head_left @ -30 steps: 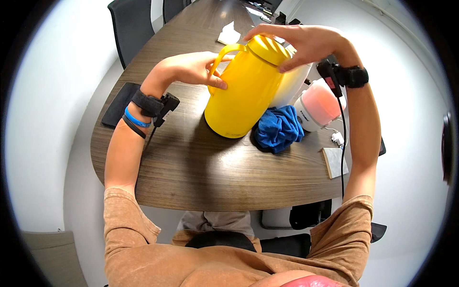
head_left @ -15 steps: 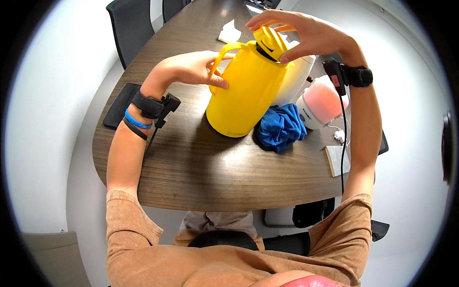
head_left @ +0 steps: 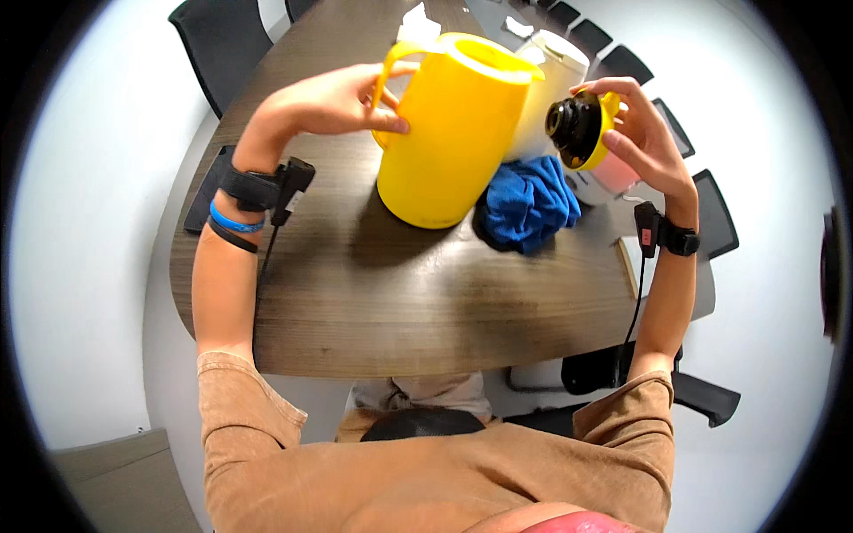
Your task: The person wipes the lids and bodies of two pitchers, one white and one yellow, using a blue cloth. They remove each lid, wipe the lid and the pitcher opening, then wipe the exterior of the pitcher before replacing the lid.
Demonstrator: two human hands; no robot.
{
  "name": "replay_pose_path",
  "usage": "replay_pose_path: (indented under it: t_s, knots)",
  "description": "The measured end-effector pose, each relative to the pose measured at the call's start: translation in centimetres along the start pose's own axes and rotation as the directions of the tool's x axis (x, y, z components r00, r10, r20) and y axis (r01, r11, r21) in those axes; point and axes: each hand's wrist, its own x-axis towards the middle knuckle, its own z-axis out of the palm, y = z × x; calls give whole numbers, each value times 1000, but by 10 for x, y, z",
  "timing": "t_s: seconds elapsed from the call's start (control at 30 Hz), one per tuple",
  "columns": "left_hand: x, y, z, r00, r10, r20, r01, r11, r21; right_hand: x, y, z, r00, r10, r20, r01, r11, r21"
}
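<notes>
A yellow thermos jug point(head_left: 453, 133) stands upright on the wooden table, its top uncovered. My left hand point(head_left: 369, 99) is closed round the jug's handle, with the thumb against its side. Off to the right, my right hand point(head_left: 644, 138) grips the jug's lid point(head_left: 582, 129), a yellow cap with a black stopper. The lid is tipped sideways in the air, its black underside turned toward the jug. Below the lid and beside the jug's base lies a crumpled blue cloth point(head_left: 530, 204).
Behind the jug stands a white jug point(head_left: 553, 67). A pink-and-white container point(head_left: 613, 173) is partly hidden behind my right hand. White tissue point(head_left: 418, 27) lies at the far side of the table point(head_left: 355, 329). Black chairs point(head_left: 218, 44) line the table, and a notebook point(head_left: 636, 262) rests near its right edge.
My right hand has lifted the lid off the jug and carried it to the right, turning it sideways. My left hand stays at the handle.
</notes>
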Motion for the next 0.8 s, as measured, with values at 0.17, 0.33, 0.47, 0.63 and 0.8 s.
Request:
replay_pose_path:
  t_s: [0.17, 0.33, 0.47, 0.63, 0.8]
  knots:
    - [-3, -15, -1, 996, 34, -86, -27, 996, 80, -36, 15, 71, 982, 162, 102, -176, 972, 154]
    - [-7, -27, -14, 994, -8, -110, 38, 960, 278, -43, 24, 127, 977, 163, 137, -171, 984, 49]
    - [-13, -28, -22, 983, -63, -172, 111, 952, 284, -46, 32, 146, 990, 84, 113, -67, 988, -141]
    - [-14, -31, -27, 962, -153, -227, 225, 915, 334, -44, 19, 152, 937, 327, 124, -304, 937, -172]
    - [-5, -44, -19, 940, -134, -314, 251, 895, 370, -66, 46, 147, 965, 256, 48, -231, 928, -293]
